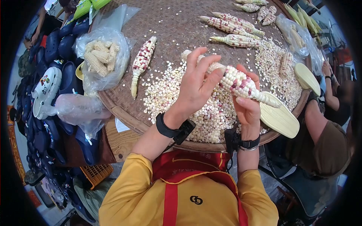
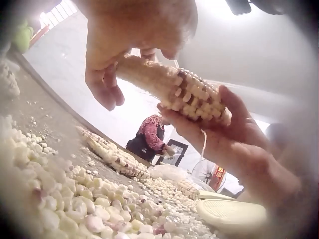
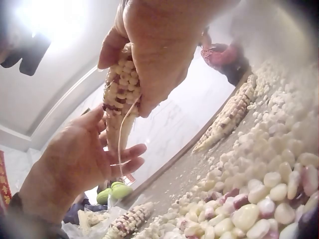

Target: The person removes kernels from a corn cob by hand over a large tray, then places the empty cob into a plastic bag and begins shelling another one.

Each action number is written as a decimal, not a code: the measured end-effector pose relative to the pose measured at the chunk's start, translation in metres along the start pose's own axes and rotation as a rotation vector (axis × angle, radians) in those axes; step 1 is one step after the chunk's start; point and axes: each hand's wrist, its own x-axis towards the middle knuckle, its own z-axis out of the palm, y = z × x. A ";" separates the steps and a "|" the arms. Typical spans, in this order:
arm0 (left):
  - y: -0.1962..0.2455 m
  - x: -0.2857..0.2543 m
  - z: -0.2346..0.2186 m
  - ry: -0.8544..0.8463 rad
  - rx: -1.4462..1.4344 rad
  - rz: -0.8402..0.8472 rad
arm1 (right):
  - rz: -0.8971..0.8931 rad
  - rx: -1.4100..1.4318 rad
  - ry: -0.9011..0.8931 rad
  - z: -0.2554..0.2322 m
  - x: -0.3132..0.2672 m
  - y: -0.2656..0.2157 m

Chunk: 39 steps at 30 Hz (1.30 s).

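A partly shelled ear of corn (image 1: 238, 83) is held in both hands above a heap of loose kernels (image 1: 203, 120). White and dark red kernels cover its right part, while the left part is bare cob. My right hand (image 1: 249, 109) grips the kernel-covered part near the husk end, thumb below and fingers behind. Around the bare part is my left hand (image 1: 196, 83), its thumb close to the edge of the kernels. In the left wrist view the bare cob (image 2: 144, 77) passes beneath the left fingers. A thin pale strand (image 3: 128, 124) hangs by the ear in the right wrist view.
The round woven tray (image 1: 166, 22) also bears an unshelled ear (image 1: 143, 62) at left and several more ears (image 1: 233, 28) at the back. A plastic bag of bare cobs (image 1: 102, 58) stands left. A pale slipper sole (image 1: 279, 116) lies at the right rim. Another person (image 1: 320, 135) sits right.
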 end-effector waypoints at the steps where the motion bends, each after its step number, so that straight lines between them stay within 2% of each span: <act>1: 0.003 0.000 0.001 0.000 -0.001 0.000 | 0.000 -0.001 0.000 0.000 0.000 0.000; 3: 0.009 -0.001 0.002 0.008 -0.106 -0.065 | -0.021 -0.056 -0.020 0.000 -0.001 0.001; 7: 0.006 -0.001 -0.001 -0.014 -0.053 -0.084 | -0.018 -0.043 -0.057 -0.001 -0.001 0.002; 9: -0.004 0.000 0.000 0.005 0.013 0.009 | -0.029 -0.058 -0.090 -0.002 -0.001 0.002; 16: 0.009 -0.003 -0.001 0.013 -0.069 -0.017 | -0.009 -0.036 -0.063 0.006 -0.003 -0.001; 18: 0.010 -0.002 -0.002 0.019 0.015 0.035 | 0.055 0.084 0.004 0.006 -0.003 -0.004; 24: 0.005 -0.003 0.003 0.077 0.059 0.135 | 0.075 0.027 0.035 0.000 -0.004 -0.002; 31: 0.002 -0.003 0.002 0.087 0.076 0.115 | 0.083 0.055 0.037 0.000 -0.003 0.003; 33: 0.004 -0.003 0.002 0.068 0.020 0.060 | 0.074 0.052 0.016 0.000 -0.003 0.003; 37: -0.005 -0.002 0.002 0.084 -0.023 0.104 | 0.024 -0.056 -0.048 0.001 -0.002 0.003; 39: 0.000 -0.004 0.004 0.068 -0.090 -0.042 | -0.084 -0.222 -0.182 -0.003 -0.001 0.007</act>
